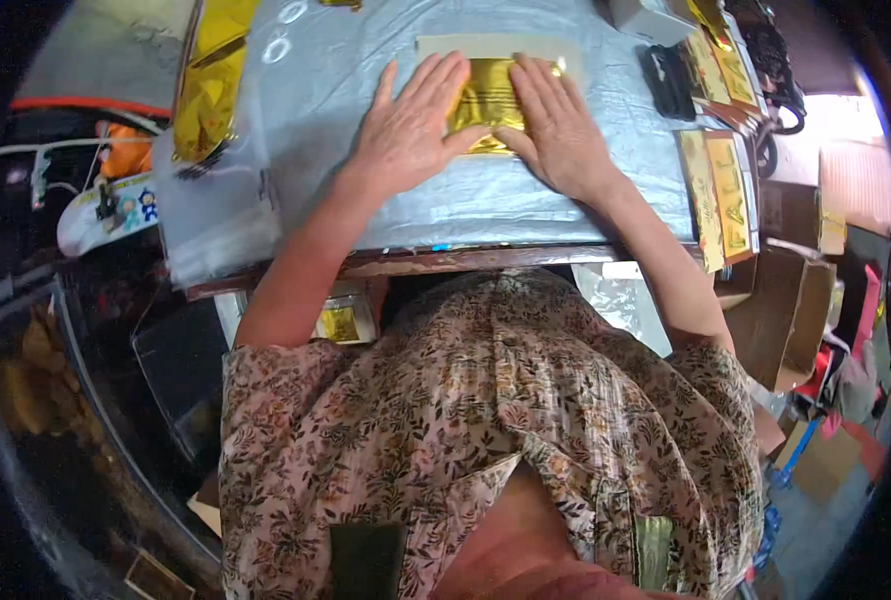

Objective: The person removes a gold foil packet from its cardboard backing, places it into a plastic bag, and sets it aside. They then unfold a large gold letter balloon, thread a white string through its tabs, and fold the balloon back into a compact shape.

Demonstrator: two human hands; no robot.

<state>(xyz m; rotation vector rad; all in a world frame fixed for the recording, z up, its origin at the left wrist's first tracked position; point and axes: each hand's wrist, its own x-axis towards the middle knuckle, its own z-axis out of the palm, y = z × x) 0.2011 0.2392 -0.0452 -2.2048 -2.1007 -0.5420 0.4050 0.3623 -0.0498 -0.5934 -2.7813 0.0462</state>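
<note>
Your gold sheet (490,95) lies on the covered desk (306,130) straight ahead of you, on or against a pale panel (438,45) that shows past its far edge. Your left hand (411,130) is spread flat over its left side, little finger set apart from the others and thumb pointing inward; your right hand (563,130) is spread over its right side, fingers close together, the two thumb tips nearly meeting at the near edge. Neither hand appears to pinch anything. The step in hand looks like smoothing or squaring the sheet, since faint creases run across the middle. The next move probably calls for even, light pressure outward from those creases, without dragging the sheet askew on the panel beneath
</note>
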